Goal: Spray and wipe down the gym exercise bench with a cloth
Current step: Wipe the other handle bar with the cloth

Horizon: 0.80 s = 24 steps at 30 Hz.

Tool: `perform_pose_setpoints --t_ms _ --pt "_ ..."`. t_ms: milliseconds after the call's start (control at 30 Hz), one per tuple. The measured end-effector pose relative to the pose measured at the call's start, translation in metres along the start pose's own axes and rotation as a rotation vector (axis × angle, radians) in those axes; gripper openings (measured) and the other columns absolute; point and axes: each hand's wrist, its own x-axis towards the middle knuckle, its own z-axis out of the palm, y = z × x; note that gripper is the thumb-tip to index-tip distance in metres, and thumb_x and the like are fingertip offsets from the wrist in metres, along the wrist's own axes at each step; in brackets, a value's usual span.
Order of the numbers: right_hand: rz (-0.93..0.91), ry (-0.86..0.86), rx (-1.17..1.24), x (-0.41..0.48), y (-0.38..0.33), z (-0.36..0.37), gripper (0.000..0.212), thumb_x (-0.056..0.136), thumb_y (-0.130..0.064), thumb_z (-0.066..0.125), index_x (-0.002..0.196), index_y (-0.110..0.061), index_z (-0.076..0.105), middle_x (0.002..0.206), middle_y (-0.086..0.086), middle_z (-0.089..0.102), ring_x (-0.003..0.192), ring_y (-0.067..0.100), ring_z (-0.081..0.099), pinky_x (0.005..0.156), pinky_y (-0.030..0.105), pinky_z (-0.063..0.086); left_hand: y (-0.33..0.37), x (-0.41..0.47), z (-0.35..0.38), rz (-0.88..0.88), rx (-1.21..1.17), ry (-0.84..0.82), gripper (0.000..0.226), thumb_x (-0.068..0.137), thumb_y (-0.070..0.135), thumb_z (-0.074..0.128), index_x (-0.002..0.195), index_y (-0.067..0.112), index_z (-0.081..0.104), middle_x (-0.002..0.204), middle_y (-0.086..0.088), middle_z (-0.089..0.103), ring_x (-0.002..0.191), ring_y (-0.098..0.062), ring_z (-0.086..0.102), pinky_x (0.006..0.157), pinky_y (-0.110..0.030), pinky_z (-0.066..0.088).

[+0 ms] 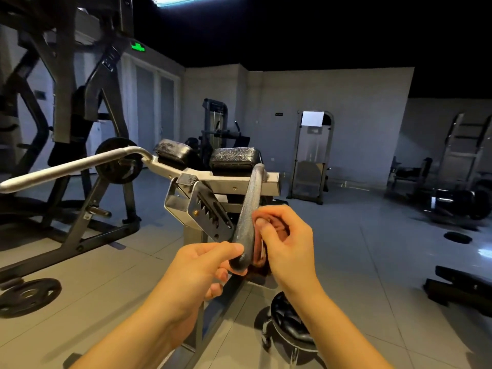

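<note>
Fingers (228, 248) of the left hand (202, 265) are curled round the near tip of a grey metal handle (249, 203), thumb on top. Right hand (288, 242) sits just beside it, thumb and fingers pinching a bunched reddish-brown cloth (278, 226) tight against the right side of that same handle. So the cloth is on the bar, not on the padding. Handle runs up and away to the pale steel frame of the bench (239, 183), which has a toothed adjuster plate and two cracked black pads (234, 155) on top. A second handle (66, 169) sticks out far to the left. Below the wrists is a round black stool (290, 323) on pale grey floor tiles (372, 262). Room's pretty dim: one ceiling light (173, 0), a green exit sign (138, 46) over double doors, a weight plate (29, 295) lying on the floor at left, more machines along the grey walls.
</note>
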Motion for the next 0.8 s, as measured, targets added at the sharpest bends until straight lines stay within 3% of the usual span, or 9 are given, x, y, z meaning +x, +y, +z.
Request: perform_pose_setpoints --t_ms 100,267,367,433,600,733,800 --pt "0.125 0.056 0.011 0.064 0.025 0.013 0.012 0.099 -0.008 0.062 0.099 -0.017 0.070 0.096 0.012 0.068 0.074 0.015 0.064 0.059 0.021 0.053 0.004 -0.001 0.000 -0.017 0.016 0.015 0.020 0.089 0.024 0.072 0.089 0.006 0.081 0.080 -0.015 0.075 0.062 -0.011 0.043 0.060 -0.026 0.030" --pt "0.194 0.123 -0.159 0.157 0.049 0.017 0.014 0.098 -0.003 0.061 0.097 -0.010 0.072 0.091 -0.002 0.065 0.074 0.005 0.058 0.047 0.007 0.043 0.007 -0.002 0.000 -0.037 0.040 0.005 0.022 0.090 0.026 0.071 0.085 0.008 0.083 0.081 -0.013 0.076 0.061 -0.009 0.043 0.060 -0.025 0.031" --pt "0.271 0.147 -0.168 0.145 0.044 0.017 0.010 0.099 -0.010 0.062 0.099 -0.013 0.072 0.091 -0.003 0.066 0.080 0.011 0.061 0.059 0.014 0.047 0.005 -0.003 0.000 -0.029 0.038 0.025 0.023 0.091 0.027 0.071 0.099 0.007 0.078 0.082 -0.012 0.076 0.062 -0.009 0.044 0.062 -0.025 0.033" --pt "0.253 0.096 -0.126 0.107 0.034 0.011 0.012 0.098 -0.009 0.062 0.100 -0.015 0.073 0.096 0.001 0.069 0.080 0.009 0.065 0.065 0.017 0.049 0.004 -0.004 0.000 -0.034 0.024 0.029 0.021 0.090 0.028 0.072 0.097 0.009 0.078 0.081 -0.012 0.077 0.064 -0.010 0.046 0.066 -0.027 0.036" --pt "-0.074 -0.154 -0.195 0.007 -0.016 -0.015 0.016 0.095 -0.004 0.067 0.103 -0.015 0.074 0.101 -0.006 0.071 0.098 0.007 0.068 0.085 0.015 0.053 0.002 -0.002 -0.001 -0.020 0.041 -0.029 0.019 0.089 0.032 0.072 0.086 0.018 0.084 0.077 -0.005 0.074 0.065 -0.008 0.045 0.066 -0.026 0.036" --pt "-0.067 -0.190 -0.393 0.065 -0.009 -0.009 0.019 0.095 -0.004 0.064 0.098 -0.019 0.074 0.102 -0.008 0.069 0.091 0.005 0.064 0.078 0.011 0.049 -0.001 -0.001 0.000 -0.004 0.026 -0.007 0.021 0.090 0.030 0.071 0.081 0.014 0.083 0.074 -0.006 0.073 0.060 -0.008 0.047 0.067 -0.028 0.038" --pt "-0.053 -0.174 -0.518 0.119 0.014 0.001 0.015 0.095 -0.006 0.064 0.096 -0.018 0.074 0.100 -0.008 0.071 0.094 0.007 0.063 0.088 0.024 0.052 -0.003 0.000 -0.001 0.010 0.043 -0.003 0.026 0.091 0.031 0.071 0.083 0.009 0.082 0.068 -0.001 0.070 0.060 -0.007 0.046 0.066 -0.028 0.038"
